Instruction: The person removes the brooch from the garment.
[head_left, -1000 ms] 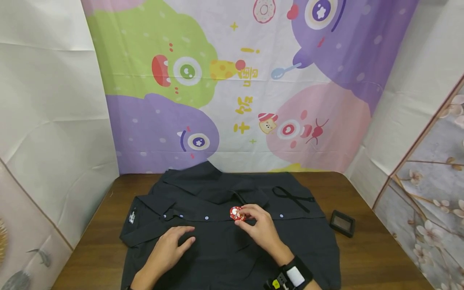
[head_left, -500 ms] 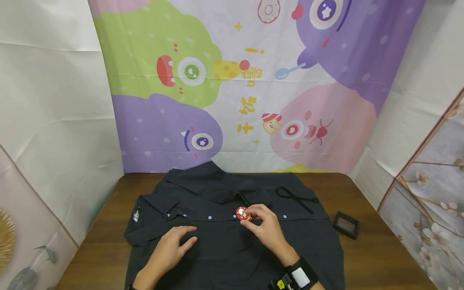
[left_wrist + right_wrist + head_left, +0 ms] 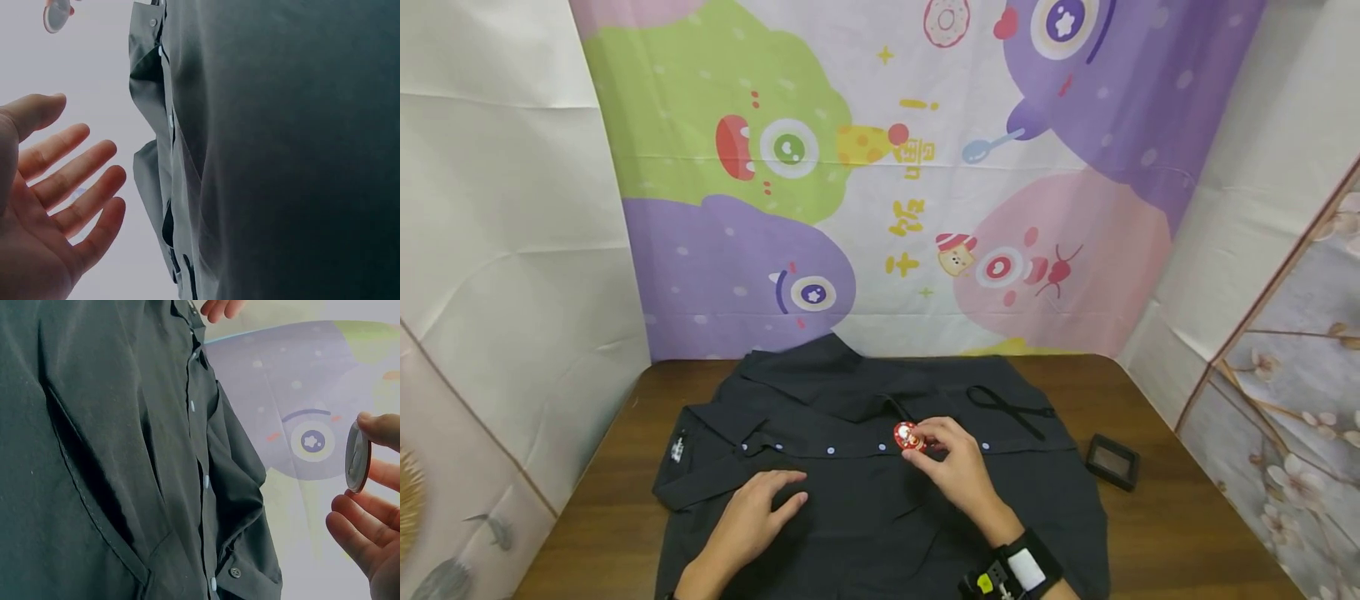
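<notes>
A dark button-up shirt [image 3: 850, 533] lies spread over the table, its row of pale buttons running crosswise. My right hand [image 3: 961, 471] pinches a round red badge [image 3: 907, 436] between thumb and fingers, near the button row. The badge's printed face shows in the head view; the right wrist view gives its silvery back [image 3: 357, 459], held apart from the shirt. My left hand [image 3: 748, 517] hovers over the shirt's left part, holding nothing. Its fingers are spread and relaxed in the left wrist view, where the badge's edge [image 3: 56, 15] appears at the top.
A small black frame-like box [image 3: 1112, 462] sits on the wooden table [image 3: 1180, 533] right of the shirt. Across the shirt's upper right lies a thin black cord [image 3: 1007, 408]. A cartoon-printed cloth [image 3: 880, 333] hangs behind the table.
My right hand has shifted the badge slightly right, uncovering a shirt button beside it. The left hand has stayed nearly still. The head view sways a little.
</notes>
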The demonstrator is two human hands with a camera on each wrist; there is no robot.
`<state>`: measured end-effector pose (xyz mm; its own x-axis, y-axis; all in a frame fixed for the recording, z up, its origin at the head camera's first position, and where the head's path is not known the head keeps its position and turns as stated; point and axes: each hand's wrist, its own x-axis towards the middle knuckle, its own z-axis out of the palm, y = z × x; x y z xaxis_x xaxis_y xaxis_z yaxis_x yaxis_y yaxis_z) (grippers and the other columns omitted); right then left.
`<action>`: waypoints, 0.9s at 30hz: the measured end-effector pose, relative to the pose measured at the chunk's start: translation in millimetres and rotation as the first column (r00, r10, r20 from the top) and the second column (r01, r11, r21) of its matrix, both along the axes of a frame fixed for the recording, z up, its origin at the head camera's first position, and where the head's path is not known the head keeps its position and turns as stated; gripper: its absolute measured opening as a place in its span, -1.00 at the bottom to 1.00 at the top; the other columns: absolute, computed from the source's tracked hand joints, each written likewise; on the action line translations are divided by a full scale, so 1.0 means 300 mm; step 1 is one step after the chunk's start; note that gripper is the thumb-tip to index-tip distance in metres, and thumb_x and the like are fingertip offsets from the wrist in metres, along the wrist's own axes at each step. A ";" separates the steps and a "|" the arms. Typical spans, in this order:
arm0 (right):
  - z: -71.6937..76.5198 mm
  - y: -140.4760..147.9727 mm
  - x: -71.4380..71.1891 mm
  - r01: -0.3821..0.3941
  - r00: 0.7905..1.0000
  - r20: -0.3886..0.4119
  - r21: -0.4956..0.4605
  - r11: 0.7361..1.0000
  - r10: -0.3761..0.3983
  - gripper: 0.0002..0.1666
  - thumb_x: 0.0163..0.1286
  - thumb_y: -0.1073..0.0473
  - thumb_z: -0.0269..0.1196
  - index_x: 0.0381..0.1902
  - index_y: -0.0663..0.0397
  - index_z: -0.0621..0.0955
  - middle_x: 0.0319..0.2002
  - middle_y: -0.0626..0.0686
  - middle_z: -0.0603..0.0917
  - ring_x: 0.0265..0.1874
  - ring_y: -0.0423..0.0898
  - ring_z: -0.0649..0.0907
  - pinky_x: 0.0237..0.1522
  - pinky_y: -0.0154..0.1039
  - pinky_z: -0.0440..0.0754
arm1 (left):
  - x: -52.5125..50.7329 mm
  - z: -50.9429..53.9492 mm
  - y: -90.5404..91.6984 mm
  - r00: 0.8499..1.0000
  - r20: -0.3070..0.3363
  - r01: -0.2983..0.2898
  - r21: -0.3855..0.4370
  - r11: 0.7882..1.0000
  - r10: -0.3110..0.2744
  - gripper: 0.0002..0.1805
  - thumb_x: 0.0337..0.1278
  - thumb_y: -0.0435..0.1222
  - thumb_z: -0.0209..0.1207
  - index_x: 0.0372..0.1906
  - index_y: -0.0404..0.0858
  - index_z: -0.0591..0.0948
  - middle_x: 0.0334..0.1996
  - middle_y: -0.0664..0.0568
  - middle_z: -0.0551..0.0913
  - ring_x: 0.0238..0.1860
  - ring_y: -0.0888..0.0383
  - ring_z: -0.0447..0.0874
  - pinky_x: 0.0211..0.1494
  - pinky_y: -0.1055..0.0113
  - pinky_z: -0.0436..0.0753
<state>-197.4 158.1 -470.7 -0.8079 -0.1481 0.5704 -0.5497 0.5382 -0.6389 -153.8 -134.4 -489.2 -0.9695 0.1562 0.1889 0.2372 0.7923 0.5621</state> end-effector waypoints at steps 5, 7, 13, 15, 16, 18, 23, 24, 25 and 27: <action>0.004 0.010 0.002 0.017 1.000 0.026 -0.006 1.000 -0.017 -0.68 -0.01 0.19 0.54 -0.25 0.09 0.73 -0.17 0.01 0.69 -0.24 -0.12 0.69 -0.27 -0.31 0.71 | 0.005 0.000 -0.001 1.000 -0.003 -0.002 0.001 1.000 0.002 -0.74 0.17 -0.19 0.30 -0.05 -0.15 0.70 -0.04 0.04 0.72 0.08 -0.01 0.64 0.16 -0.01 0.58; 0.004 0.014 0.001 0.020 0.999 0.042 -0.008 1.000 -0.019 -0.69 0.00 0.18 0.54 -0.25 0.08 0.73 -0.17 0.00 0.69 -0.24 -0.12 0.69 -0.26 -0.30 0.72 | 0.008 0.000 -0.002 1.000 -0.001 -0.002 0.002 1.000 0.002 -0.74 0.17 -0.19 0.30 -0.05 -0.15 0.70 -0.04 0.04 0.72 0.08 -0.01 0.64 0.16 -0.01 0.58; 0.001 0.024 0.000 0.029 0.999 0.041 -0.023 0.999 -0.028 -0.70 0.01 0.20 0.53 -0.25 0.08 0.73 -0.18 0.01 0.69 -0.25 -0.11 0.69 -0.26 -0.23 0.73 | 0.010 0.000 -0.005 1.000 0.005 -0.005 0.003 1.000 0.005 -0.74 0.18 -0.19 0.29 -0.05 -0.15 0.70 -0.04 0.04 0.72 0.09 -0.01 0.63 0.17 -0.02 0.57; 0.002 0.029 0.000 0.037 0.999 0.036 -0.034 0.999 -0.035 -0.70 0.00 0.21 0.53 -0.26 0.08 0.73 -0.19 0.01 0.69 -0.26 -0.10 0.69 -0.27 -0.16 0.74 | 0.010 0.000 -0.007 1.000 0.008 -0.007 0.005 1.000 0.007 -0.74 0.18 -0.19 0.29 -0.05 -0.14 0.70 -0.04 0.04 0.72 0.09 -0.01 0.63 0.17 -0.03 0.57; 0.002 0.031 0.000 0.039 0.999 0.033 -0.038 0.998 -0.038 -0.70 0.00 0.22 0.53 -0.26 0.07 0.73 -0.19 0.01 0.69 -0.27 -0.10 0.69 -0.27 -0.13 0.74 | 0.010 0.000 -0.007 1.000 0.010 -0.007 0.006 1.000 0.007 -0.74 0.18 -0.19 0.29 -0.05 -0.14 0.70 -0.04 0.05 0.72 0.09 -0.01 0.63 0.17 -0.02 0.57; 0.005 0.036 -0.001 0.042 0.999 0.029 -0.042 0.998 -0.041 -0.70 -0.01 0.22 0.53 -0.27 0.07 0.73 -0.20 0.02 0.69 -0.27 -0.10 0.69 -0.27 -0.09 0.74 | 0.008 0.000 -0.009 1.000 0.011 -0.009 0.007 1.000 0.009 -0.74 0.18 -0.18 0.29 -0.05 -0.14 0.70 -0.04 0.05 0.72 0.09 -0.01 0.63 0.17 -0.02 0.57; 0.012 0.060 -0.011 0.059 0.998 0.018 -0.030 0.998 -0.059 -0.69 0.00 0.21 0.53 -0.25 0.06 0.72 -0.18 0.03 0.69 -0.28 -0.11 0.69 -0.27 -0.22 0.73 | 0.004 -0.001 -0.010 1.000 0.008 -0.013 0.005 1.000 0.013 -0.74 0.18 -0.18 0.29 -0.05 -0.14 0.70 -0.04 0.04 0.72 0.10 -0.01 0.63 0.17 -0.03 0.57; 0.014 0.067 -0.013 0.071 0.997 0.015 -0.034 0.997 -0.070 -0.69 0.00 0.22 0.53 -0.24 0.07 0.72 -0.18 0.03 0.69 -0.28 -0.11 0.69 -0.27 -0.25 0.72 | 0.004 -0.001 -0.010 1.000 0.008 -0.012 0.004 1.000 0.012 -0.74 0.18 -0.18 0.29 -0.05 -0.14 0.70 -0.04 0.04 0.72 0.10 -0.01 0.63 0.17 -0.03 0.57; 0.017 0.074 -0.016 0.084 0.996 0.014 -0.039 0.996 -0.084 -0.68 -0.01 0.23 0.53 -0.24 0.07 0.72 -0.17 0.03 0.69 -0.28 -0.10 0.69 -0.27 -0.28 0.72 | 0.004 -0.001 -0.011 1.000 0.008 -0.010 0.004 1.000 0.010 -0.74 0.18 -0.18 0.29 -0.05 -0.14 0.70 -0.04 0.04 0.72 0.10 -0.01 0.63 0.17 -0.03 0.57; 0.024 0.086 -0.020 0.107 0.994 0.014 -0.053 0.993 -0.106 -0.68 -0.01 0.25 0.53 -0.24 0.07 0.73 -0.16 0.03 0.69 -0.28 -0.08 0.70 -0.27 -0.31 0.71 | 0.005 -0.001 -0.011 1.000 0.008 -0.009 0.004 1.000 0.009 -0.74 0.18 -0.18 0.29 -0.05 -0.14 0.70 -0.04 0.04 0.72 0.10 -0.01 0.63 0.17 -0.03 0.57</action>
<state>-203.5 184.0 -463.7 -0.8237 -0.0303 0.5662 -0.4837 0.5586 -0.6738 -152.4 -137.7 -489.4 -0.9723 0.1470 0.1820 0.2259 0.7922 0.5670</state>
